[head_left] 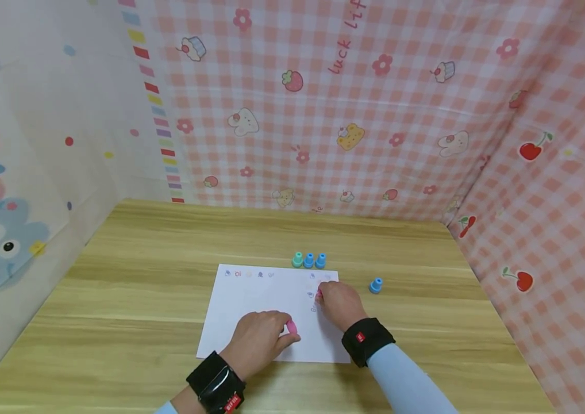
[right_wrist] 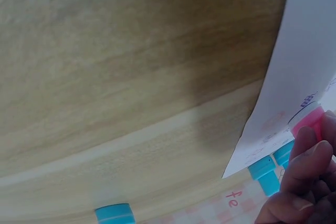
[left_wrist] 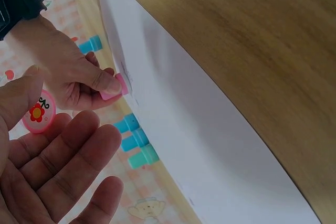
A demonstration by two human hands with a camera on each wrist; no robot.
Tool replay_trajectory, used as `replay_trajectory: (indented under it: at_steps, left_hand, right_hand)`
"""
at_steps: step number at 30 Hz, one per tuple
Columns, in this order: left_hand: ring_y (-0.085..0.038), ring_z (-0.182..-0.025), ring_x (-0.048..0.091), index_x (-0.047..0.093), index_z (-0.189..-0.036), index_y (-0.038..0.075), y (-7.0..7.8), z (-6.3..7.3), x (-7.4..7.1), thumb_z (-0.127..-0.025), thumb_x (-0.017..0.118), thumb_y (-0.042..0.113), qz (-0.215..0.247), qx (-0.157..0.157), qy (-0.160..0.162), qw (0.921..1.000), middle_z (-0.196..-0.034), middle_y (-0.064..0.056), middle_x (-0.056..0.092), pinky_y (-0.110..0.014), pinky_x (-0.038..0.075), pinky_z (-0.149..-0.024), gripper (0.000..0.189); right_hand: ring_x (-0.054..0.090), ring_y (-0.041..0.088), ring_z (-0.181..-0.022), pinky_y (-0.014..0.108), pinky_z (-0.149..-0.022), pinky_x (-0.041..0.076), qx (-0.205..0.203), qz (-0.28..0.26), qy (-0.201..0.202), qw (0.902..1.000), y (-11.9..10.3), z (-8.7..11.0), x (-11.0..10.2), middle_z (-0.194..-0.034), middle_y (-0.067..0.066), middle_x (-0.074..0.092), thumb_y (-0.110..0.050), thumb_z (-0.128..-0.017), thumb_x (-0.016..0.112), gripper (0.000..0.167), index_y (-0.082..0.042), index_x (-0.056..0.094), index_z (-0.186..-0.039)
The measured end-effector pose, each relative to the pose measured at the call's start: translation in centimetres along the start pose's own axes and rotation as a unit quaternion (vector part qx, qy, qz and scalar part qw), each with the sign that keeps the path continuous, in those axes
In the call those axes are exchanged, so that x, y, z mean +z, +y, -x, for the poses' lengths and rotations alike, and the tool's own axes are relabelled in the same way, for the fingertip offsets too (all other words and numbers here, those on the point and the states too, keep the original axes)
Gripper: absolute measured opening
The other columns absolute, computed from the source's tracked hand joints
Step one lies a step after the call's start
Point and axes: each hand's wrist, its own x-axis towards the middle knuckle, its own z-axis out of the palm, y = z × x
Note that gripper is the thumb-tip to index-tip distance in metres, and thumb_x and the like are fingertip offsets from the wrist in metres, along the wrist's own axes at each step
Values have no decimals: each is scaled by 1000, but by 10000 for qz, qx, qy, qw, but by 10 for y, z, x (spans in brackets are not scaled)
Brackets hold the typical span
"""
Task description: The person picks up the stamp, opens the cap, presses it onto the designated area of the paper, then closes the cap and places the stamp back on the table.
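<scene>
A white sheet of paper (head_left: 251,302) lies on the table with small stamped pictures along its top and right side. My right hand (head_left: 341,303) pinches a pink stamp (right_wrist: 308,119) between thumb and fingers, its pale end right at the paper near the upper right prints. A purple print (right_wrist: 307,99) shows close beside that end. My left hand (head_left: 260,338), over the lower part of the sheet, holds a round pink cap (left_wrist: 39,113) between thumb and fingers. A red flower picture is on the cap's face.
Behind the sheet's upper edge stand a green stamp (head_left: 297,261) and two blue stamps, side by side. Another blue stamp (head_left: 376,286) stands apart, right of the paper. Patterned cloth (head_left: 292,115) hangs along the back and both sides of the wooden table (head_left: 132,276).
</scene>
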Motion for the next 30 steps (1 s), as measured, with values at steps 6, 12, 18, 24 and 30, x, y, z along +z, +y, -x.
replay_trajectory:
  at_steps: [6,12,18,24,30]
  left_hand:
    - [-4,-55,43,68,-80,17,0,0,0,-87,77,36,-8,-23,-34,10000,-63,14,52,-24,35,-54,22]
    - [-3,-55,42,68,-80,18,-1,0,-1,-87,76,35,-4,4,5,10000,-64,14,52,-24,35,-53,21]
    - [-3,-55,42,68,-80,18,-1,0,0,-87,76,36,-7,-26,1,10000,-64,14,53,-25,35,-54,21]
    - [-4,-55,42,68,-80,17,-1,0,0,-87,76,36,-26,-47,-31,10000,-64,14,52,-25,36,-54,21]
    - [-4,-55,43,68,-80,18,-1,0,0,-87,76,36,-40,-46,-37,10000,-64,14,53,-25,36,-54,21]
  right_hand:
    - [57,19,-66,32,-70,52,-17,27,-55,10000,1,-1,0,-75,6,66,-17,-89,75,15,-4,72,-95]
    - [57,19,-66,32,-70,53,-62,76,-40,9999,1,-2,-1,-75,6,67,-17,-89,75,14,-4,72,-94]
    - [57,19,-66,32,-70,52,-53,35,-66,10000,1,-2,-1,-75,6,67,-17,-90,75,14,-4,72,-95]
    - [56,19,-66,32,-70,52,-59,11,-78,10000,1,-1,-1,-75,5,66,-17,-89,76,14,-5,72,-95]
    - [58,19,-67,33,-71,53,-46,53,-100,9999,1,-2,-2,-76,6,67,-18,-89,75,15,-5,72,-96]
